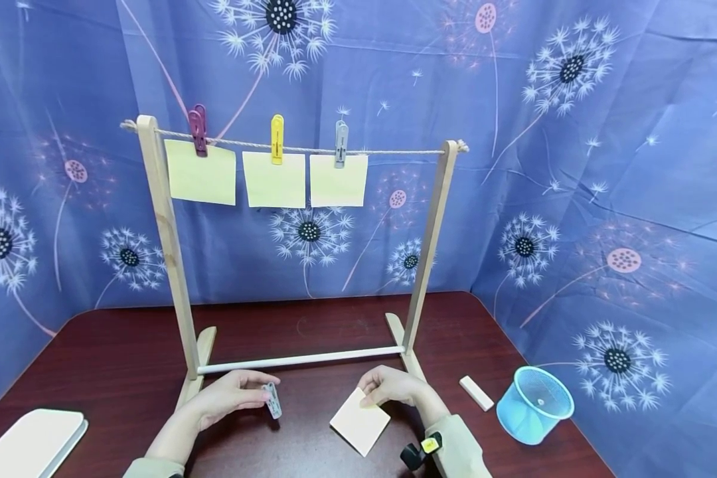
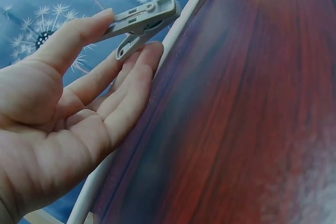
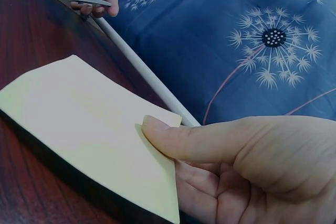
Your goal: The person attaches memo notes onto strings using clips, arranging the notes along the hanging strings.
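Note:
My left hand [image 1: 233,398] pinches a grey clothespin [image 1: 272,400] by its handle ends, between thumb and fingers. In the left wrist view the clothespin [image 2: 144,22] points away from the palm. My right hand [image 1: 394,388] holds a pale yellow sticky note [image 1: 360,422] by one corner, thumb on top. The right wrist view shows the note [image 3: 89,129] slightly curved above the dark table. Both hands are in front of a wooden rack with a rope [image 1: 394,152]. From it hang three yellow notes [image 1: 275,182], under a maroon clothespin [image 1: 198,129], a yellow one [image 1: 277,139] and a grey one [image 1: 341,143].
A white rod [image 1: 301,360] joins the rack's feet behind my hands. On the right lie a small white block [image 1: 477,392] and a blue mesh basket [image 1: 534,406]. A white flat case [image 1: 30,443] rests at the left. Blue dandelion-print cloth [image 1: 346,265] hangs behind the table.

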Demonstrator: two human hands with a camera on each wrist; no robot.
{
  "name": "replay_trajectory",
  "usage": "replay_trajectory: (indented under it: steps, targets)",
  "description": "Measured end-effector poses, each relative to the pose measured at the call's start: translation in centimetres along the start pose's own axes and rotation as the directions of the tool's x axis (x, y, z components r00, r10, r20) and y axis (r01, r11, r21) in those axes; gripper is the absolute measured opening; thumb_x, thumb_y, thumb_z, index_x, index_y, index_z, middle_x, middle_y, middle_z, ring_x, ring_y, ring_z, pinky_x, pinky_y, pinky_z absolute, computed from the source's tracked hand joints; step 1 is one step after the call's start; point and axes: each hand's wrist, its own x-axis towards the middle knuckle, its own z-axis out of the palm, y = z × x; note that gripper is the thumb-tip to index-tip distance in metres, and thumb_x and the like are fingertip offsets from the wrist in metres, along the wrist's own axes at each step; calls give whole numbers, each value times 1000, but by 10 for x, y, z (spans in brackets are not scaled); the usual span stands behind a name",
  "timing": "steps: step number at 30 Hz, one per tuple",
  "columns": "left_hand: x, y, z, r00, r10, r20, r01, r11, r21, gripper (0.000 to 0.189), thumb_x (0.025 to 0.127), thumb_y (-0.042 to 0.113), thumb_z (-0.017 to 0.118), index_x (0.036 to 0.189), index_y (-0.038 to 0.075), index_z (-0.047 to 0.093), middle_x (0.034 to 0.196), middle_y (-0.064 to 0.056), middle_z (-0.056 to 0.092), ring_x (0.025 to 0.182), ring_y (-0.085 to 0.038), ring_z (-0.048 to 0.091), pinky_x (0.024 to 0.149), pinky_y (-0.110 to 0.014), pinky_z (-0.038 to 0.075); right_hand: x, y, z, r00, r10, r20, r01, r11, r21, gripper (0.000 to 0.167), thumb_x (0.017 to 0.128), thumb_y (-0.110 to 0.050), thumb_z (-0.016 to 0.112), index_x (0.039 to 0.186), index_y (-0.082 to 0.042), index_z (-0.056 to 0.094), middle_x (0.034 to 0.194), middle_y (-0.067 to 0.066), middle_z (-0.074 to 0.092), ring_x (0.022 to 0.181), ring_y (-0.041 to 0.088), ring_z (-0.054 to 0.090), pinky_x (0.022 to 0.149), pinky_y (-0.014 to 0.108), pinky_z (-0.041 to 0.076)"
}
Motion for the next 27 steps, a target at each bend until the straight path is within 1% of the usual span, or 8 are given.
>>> replay_trajectory:
  steps: [2,5,10,12,18,22,24,27]
  targets:
    - [0,1,1,1000,5,-3,-5,1000,-3,56,96,15,62,134,-21,41,119,-17,65,103,-7,64,92,-25,52,0,0,0,1000,3,-2,-3,1000,-1,26,83,7,66,100,22,54,69,-11,59,61,-2,51,59,16,45]
    - [1,4,4,1000,11,-3,-11,1000,-1,57,96,15,62,134,-21,41,121,-18,64,103,-7,64,92,-25,52,0,-1,1,1000,8,-8,-8,1000,-5,25,83,7,67,99,21,55,69,-11,58,61,-2,50,58,16,45]
    - [6,7,8,1000,14,-11,-14,1000,4,56,95,14,63,134,-21,42,116,-13,64,101,-6,63,92,-26,52,0,-1,1,1000,8,-6,-8,1000,-15,25,83,7,67,99,21,55,69,-11,58,61,-2,50,58,16,45]
    - [10,8,9,1000,14,-25,-14,1000,15,56,95,13,63,134,-20,42,114,-11,64,100,-6,63,90,-27,53,1,-2,1,1000,2,-5,-3,1000,-22,25,83,7,67,99,22,54,69,-11,59,61,-2,51,58,16,45]
    - [21,15,14,999,11,-52,-8,998,65,58,94,14,64,134,-20,41,115,-14,64,99,-8,63,91,-31,53,-1,-2,-1,1000,-14,-7,14,999,-43,26,83,7,67,100,22,55,69,-10,60,63,-2,54,60,16,47]
    - [26,19,19,998,15,-66,-8,995,100,57,92,14,66,132,-21,44,109,-10,66,97,-10,63,92,-34,53,-3,-3,-3,1000,-21,-17,20,998,-59,24,84,6,67,101,20,57,69,-11,60,63,-2,54,60,16,46]
    - [28,21,22,997,19,-81,-10,993,117,57,91,14,67,131,-21,45,108,-9,67,98,-11,63,92,-35,54,-4,-4,-3,999,-32,-29,30,998,-63,24,84,6,67,101,20,57,69,-11,60,63,-2,53,60,16,46]
    - [32,25,25,992,22,-124,-6,991,134,56,90,15,68,131,-18,48,107,-9,67,97,-11,62,92,-36,54,-7,-6,-4,997,-48,-56,44,997,-71,26,84,7,66,102,22,56,69,-11,57,62,-3,50,59,15,43]
